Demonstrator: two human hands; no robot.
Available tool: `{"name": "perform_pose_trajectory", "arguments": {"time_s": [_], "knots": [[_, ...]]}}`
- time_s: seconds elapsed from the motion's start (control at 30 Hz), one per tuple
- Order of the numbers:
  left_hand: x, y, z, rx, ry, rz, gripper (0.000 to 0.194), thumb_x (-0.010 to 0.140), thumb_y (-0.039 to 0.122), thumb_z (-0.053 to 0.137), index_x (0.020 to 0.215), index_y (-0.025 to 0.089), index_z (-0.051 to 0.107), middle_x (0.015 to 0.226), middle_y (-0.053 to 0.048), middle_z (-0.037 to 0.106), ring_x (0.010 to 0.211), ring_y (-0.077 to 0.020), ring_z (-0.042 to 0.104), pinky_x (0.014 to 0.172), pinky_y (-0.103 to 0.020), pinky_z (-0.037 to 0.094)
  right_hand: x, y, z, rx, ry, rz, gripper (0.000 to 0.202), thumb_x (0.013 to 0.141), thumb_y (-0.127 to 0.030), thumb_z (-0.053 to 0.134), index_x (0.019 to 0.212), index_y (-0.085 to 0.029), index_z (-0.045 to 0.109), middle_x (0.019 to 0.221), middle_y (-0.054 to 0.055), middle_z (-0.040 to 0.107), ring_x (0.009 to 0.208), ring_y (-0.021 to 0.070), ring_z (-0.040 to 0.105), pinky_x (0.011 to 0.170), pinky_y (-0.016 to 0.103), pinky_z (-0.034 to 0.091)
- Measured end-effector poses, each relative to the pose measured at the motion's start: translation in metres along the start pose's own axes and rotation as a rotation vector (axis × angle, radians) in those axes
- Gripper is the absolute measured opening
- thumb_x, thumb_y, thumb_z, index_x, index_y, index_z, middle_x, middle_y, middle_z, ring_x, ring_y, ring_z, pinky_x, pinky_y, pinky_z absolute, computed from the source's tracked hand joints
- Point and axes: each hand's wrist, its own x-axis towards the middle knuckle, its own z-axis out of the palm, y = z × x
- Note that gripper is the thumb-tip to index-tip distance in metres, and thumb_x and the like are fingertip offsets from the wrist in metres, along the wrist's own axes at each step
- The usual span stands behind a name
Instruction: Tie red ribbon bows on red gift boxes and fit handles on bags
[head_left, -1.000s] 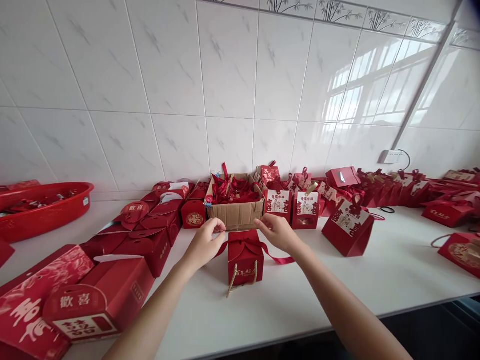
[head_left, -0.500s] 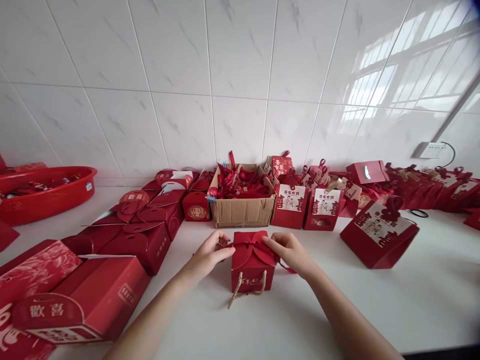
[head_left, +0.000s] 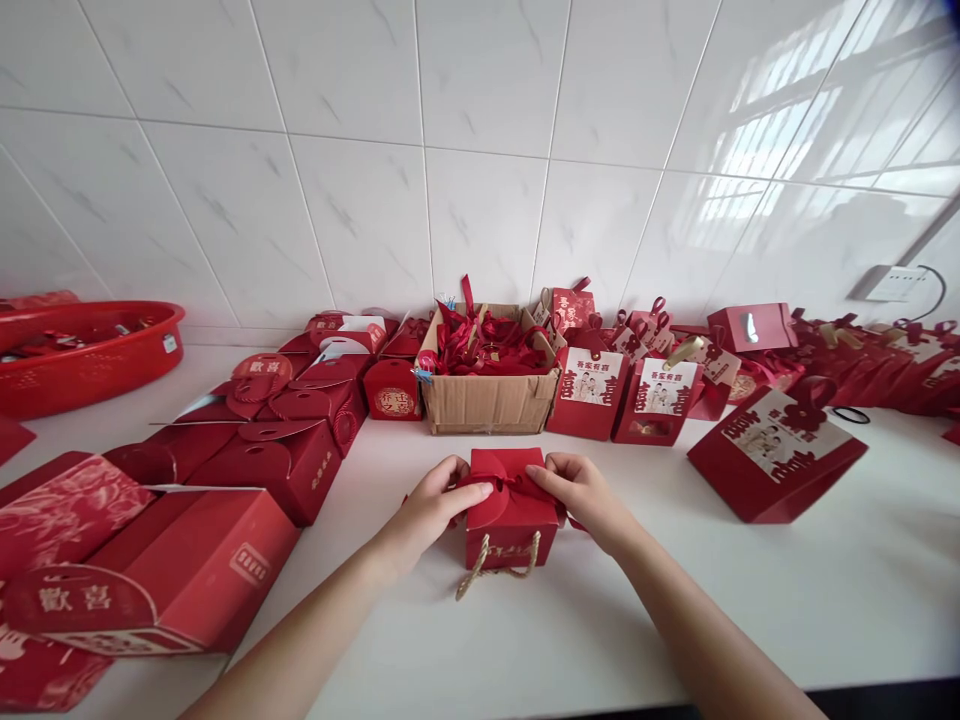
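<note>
A small red gift box [head_left: 499, 545] with a twisted cord handle [head_left: 474, 580] stands upright in front of me, its handle side facing me. Across its folded top flaps runs a red ribbon [head_left: 513, 481], gathered at the middle. On the left side of the top, my left hand [head_left: 429, 508] is closed in a pinch, the thumb lying over the ribbon and flap. From the other side my right hand [head_left: 587, 498] pinches the ribbon close to its middle. Curled fingers hide parts of the ribbon; its ends show only partly beside the box.
Behind the box is a cardboard carton [head_left: 491, 405] of red ribbons. Several red boxes [head_left: 281, 465] fill the left side, with a red plastic basket [head_left: 97, 370] beyond. Printed gift bags [head_left: 592, 395] line the wall, and another bag [head_left: 772, 460] leans at right.
My left hand has moved right onto the box top, and both hands now grip closer to the ribbon's middle. The camera view has tilted slightly downward.
</note>
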Motion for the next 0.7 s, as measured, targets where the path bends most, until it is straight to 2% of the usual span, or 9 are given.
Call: {"name": "perform_pose_trajectory", "arguments": {"time_s": [0.13,0.27,0.43,0.53,0.7], "knots": [[0.0006,0.0019,-0.0014,0.007,0.021,0.015,0.034,0.069,0.044,0.069,0.088,0.018,0.057,0.084,-0.002,0.066,0.077,-0.0199,0.062,0.064,-0.029,0.042,-0.0005,0.0017,-0.0014,-0.019,-0.004,-0.004,0.049,0.077,-0.055,0.063,0.058,-0.020,0.034,0.048,-0.008,0.042,0.039,0.0051,0.037,0.039,0.020,0.022],[0.0005,0.0049,-0.0032,0.035,0.013,0.019,0.034,0.067,0.045,0.070,0.083,0.017,0.060,0.077,-0.002,0.064,0.069,-0.0175,0.058,0.059,-0.026,0.037,-0.0017,-0.0005,-0.0045,-0.083,-0.001,-0.014,0.052,0.077,-0.060,0.061,0.057,-0.020,0.034,0.050,-0.008,0.035,0.043,0.0051,0.028,0.042,0.022,0.018],[-0.0008,0.0072,-0.0063,0.058,-0.013,0.024,0.032,0.070,0.046,0.069,0.070,0.016,0.058,0.063,0.002,0.053,0.054,-0.0103,0.041,0.052,-0.024,0.025,-0.0041,-0.0050,-0.0061,-0.109,0.009,-0.027,0.054,0.076,-0.063,0.059,0.056,-0.019,0.035,0.054,-0.006,0.034,0.048,0.0065,0.025,0.045,0.024,0.017],[-0.0011,0.0072,-0.0072,0.054,-0.016,0.036,0.032,0.072,0.045,0.068,0.066,0.016,0.055,0.060,0.004,0.046,0.052,-0.0084,0.032,0.051,-0.024,0.021,-0.0033,-0.0037,-0.0056,-0.103,0.010,-0.022,0.054,0.077,-0.064,0.058,0.056,-0.019,0.036,0.052,-0.006,0.034,0.048,0.0068,0.025,0.045,0.025,0.016],[-0.0009,0.0049,-0.0045,0.027,-0.035,0.063,0.031,0.073,0.045,0.069,0.070,0.016,0.059,0.061,0.003,0.050,0.053,-0.0091,0.036,0.052,-0.024,0.023,-0.0005,0.0034,-0.0055,-0.092,0.012,0.016,0.056,0.077,-0.067,0.055,0.054,-0.019,0.037,0.049,-0.005,0.035,0.045,0.0067,0.024,0.045,0.025,0.015]]}}
